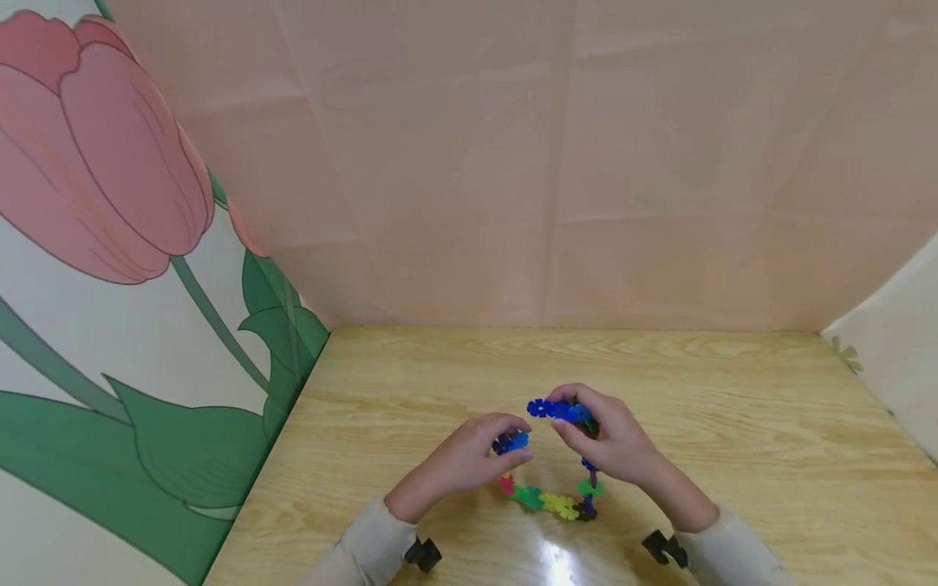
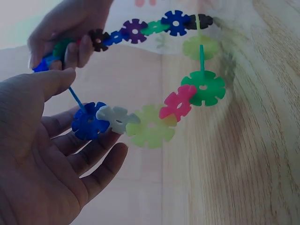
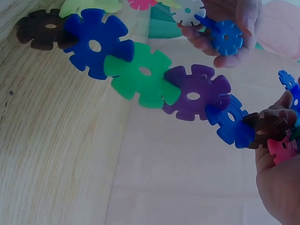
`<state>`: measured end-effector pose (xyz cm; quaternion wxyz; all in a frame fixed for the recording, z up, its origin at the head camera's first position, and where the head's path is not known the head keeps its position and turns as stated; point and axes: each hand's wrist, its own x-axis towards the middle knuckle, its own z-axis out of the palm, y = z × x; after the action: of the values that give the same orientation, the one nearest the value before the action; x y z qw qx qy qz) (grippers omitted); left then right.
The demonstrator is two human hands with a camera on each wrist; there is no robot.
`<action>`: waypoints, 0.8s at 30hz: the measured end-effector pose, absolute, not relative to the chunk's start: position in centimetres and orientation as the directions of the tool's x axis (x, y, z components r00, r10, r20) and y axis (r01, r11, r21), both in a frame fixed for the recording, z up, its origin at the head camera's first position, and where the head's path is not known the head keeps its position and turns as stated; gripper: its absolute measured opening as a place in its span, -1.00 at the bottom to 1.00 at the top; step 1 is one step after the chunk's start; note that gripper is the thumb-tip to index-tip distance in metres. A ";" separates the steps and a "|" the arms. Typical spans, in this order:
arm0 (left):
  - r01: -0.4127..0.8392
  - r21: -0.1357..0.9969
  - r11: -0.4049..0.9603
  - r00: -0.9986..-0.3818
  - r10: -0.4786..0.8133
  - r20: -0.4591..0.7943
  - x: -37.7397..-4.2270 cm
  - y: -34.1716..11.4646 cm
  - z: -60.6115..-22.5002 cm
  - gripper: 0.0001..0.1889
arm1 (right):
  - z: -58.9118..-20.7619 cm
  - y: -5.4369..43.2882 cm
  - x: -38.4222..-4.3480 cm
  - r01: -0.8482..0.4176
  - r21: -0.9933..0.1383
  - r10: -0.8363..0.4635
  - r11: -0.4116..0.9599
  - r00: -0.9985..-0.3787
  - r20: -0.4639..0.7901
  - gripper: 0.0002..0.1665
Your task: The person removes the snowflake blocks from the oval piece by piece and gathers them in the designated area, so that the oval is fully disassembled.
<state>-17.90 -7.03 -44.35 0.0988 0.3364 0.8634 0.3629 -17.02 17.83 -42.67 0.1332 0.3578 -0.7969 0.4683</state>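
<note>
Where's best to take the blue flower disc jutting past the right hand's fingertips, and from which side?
I'd pinch the blue flower disc by its outer notched rim, across the flat faces, coming from the left. That edge juts free, clear of the left hand, whereas the opposite edge runs back into blue pieces that the right hand grips.

— Where to pass?
— Over tabletop (image 1: 769, 423), left of the left hand (image 1: 476, 449) or right of the right hand (image 1: 617, 438).
— And between?
— Through a narrow gap only; blocked bodyward by the chain of flower discs (image 1: 561, 506). Beyond, walled off by pinkish backdrop (image 1: 454, 163).
</note>
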 end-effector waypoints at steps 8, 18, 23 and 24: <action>0.514 0.690 0.509 -0.739 0.672 0.055 -18.0 -6.9 -44.6 -0.53 | -42.2 17.8 -16.7 -0.710 -0.634 -0.461 0.306 -0.693 0.554 -0.60; 0.514 0.669 0.537 -0.745 0.666 0.037 -18.3 -6.8 -44.1 -0.50 | -42.3 18.0 -17.2 -0.735 -0.618 -0.489 0.280 -0.663 0.567 -0.56; 0.517 0.698 0.496 -0.771 0.625 0.127 -18.2 -6.9 -43.4 -0.54 | -42.5 18.1 -17.3 -0.737 -0.615 -0.491 0.279 -0.660 0.569 -0.53; 0.535 0.699 0.474 -0.769 0.616 0.170 -18.1 -6.9 -43.2 -0.55 | -42.5 18.2 -17.3 -0.734 -0.618 -0.491 0.281 -0.663 0.565 -0.53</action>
<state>-18.14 -6.91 -43.25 0.0525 0.3359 0.8569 0.3875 -17.29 18.18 -42.53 0.1329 0.3884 -0.7891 0.4570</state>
